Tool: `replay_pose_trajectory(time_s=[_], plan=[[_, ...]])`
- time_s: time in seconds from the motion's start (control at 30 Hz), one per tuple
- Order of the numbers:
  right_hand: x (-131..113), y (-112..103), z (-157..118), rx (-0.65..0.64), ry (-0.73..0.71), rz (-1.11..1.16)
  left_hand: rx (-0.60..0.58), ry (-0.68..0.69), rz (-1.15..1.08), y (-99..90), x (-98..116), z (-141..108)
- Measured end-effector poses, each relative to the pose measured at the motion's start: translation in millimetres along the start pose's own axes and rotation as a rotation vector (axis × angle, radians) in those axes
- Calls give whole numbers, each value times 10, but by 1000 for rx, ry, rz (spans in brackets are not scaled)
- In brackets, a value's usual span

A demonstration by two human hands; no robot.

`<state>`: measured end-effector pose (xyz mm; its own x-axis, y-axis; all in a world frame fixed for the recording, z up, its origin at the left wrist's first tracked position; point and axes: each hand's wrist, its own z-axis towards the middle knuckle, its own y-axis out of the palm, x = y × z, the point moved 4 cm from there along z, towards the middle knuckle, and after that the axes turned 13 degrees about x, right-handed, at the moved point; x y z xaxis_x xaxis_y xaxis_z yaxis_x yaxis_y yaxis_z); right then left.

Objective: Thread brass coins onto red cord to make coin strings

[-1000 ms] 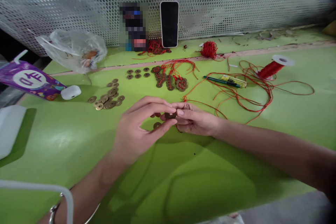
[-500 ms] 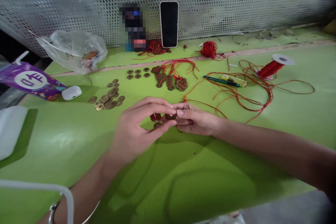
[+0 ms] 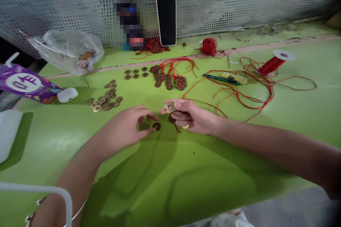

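Note:
My right hand (image 3: 193, 113) is closed, pinching a brass-coloured coin with a square hole (image 3: 169, 107) between thumb and forefinger. Below it, a darker coin (image 3: 172, 118) and the edge of a golden coin (image 3: 185, 126) show by the curled fingers. A short end of red cord (image 3: 177, 128) hangs under that hand. Over the table, my left hand (image 3: 125, 124) curves with thumb and fingers apart around a single dark coin (image 3: 156, 126); its thumb tip is at the coin's edge. That coin seems to lie on the green table (image 3: 149, 184).
Loose coins (image 3: 108, 101) lie in a pile at left, with several in rows behind. Coins tied with red cord (image 3: 169, 79) lie beyond my hands. At right are a cord spool (image 3: 274, 65), loose red cord and a green pen (image 3: 222, 79). A phone (image 3: 167, 21) leans at the back.
My left hand has come away from the right hand and moved left, down to the single coin. The coin in my right hand now shows its face. The view has shifted slightly.

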<state>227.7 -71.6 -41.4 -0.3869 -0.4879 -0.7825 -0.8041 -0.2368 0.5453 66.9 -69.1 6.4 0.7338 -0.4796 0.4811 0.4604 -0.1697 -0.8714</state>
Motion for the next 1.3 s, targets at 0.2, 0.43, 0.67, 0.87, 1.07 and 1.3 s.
replay_pose_trajectory(time_s=[0.2, 0.43, 0.67, 0.87, 1.07, 1.3], plan=[[22, -14, 17, -56, -12, 37, -69, -74, 17, 81, -12, 0], [17, -17, 11, -31, -1, 34, -126, -84, -16, 108, 22, -28], [-4, 25, -9, -86, -9, 78, 326, 15, -83, -88, 130, -6], [5, 45, -31, -104, 13, 61, 671, 133, -233, -193, 365, -127], [5, 44, -30, -92, 32, 79, 601, 133, -166, -105, 446, -138], [5, 43, -28, -71, 33, 70, 626, 199, -88, -90, 493, -131]])
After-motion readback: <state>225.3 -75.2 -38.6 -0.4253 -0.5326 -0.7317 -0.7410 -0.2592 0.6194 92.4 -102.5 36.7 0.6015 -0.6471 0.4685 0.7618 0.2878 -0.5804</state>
